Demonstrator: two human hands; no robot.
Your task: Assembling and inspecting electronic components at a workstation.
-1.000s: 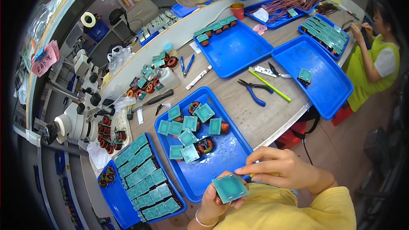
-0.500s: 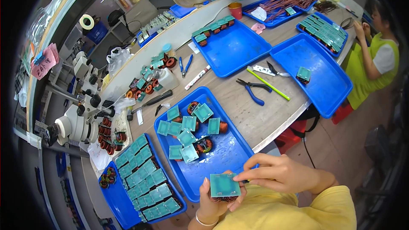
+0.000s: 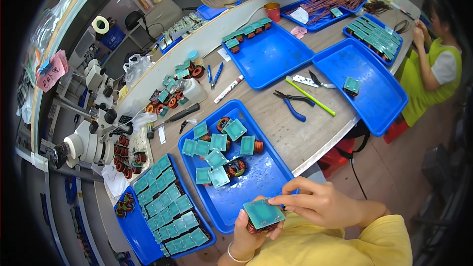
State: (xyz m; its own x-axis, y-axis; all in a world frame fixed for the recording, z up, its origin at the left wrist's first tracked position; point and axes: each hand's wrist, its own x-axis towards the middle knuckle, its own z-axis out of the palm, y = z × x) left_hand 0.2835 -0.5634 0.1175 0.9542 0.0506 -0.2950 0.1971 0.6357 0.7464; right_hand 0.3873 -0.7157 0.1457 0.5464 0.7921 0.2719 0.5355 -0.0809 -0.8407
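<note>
Over the near edge of the tray, my left hand (image 3: 244, 237) is closed around a copper-wound toroidal coil (image 3: 261, 228). A square green circuit board (image 3: 264, 214) is on top of the coil, facing up and tilted. My right hand (image 3: 315, 202) has its fingers stretched out, and a fingertip touches the board's far edge. Beyond my hands, the blue tray (image 3: 258, 180) holds several similar coils with green boards (image 3: 218, 142), lying at mixed angles.
At left, a blue tray (image 3: 129, 231) carries rows of green-board parts (image 3: 170, 207). Pliers (image 3: 293, 104), a yellow-green stick (image 3: 310, 97) and blue-handled cutters (image 3: 214, 76) lie on the table. Blue trays (image 3: 362, 86) stand at right; a co-worker (image 3: 433, 69) sits beyond. A microscope (image 3: 81, 145) stands left.
The board and coil in my left hand have turned and tilted slightly. My right hand's fingers have shifted a little along the board's far edge. The co-worker's hands moved slightly.
</note>
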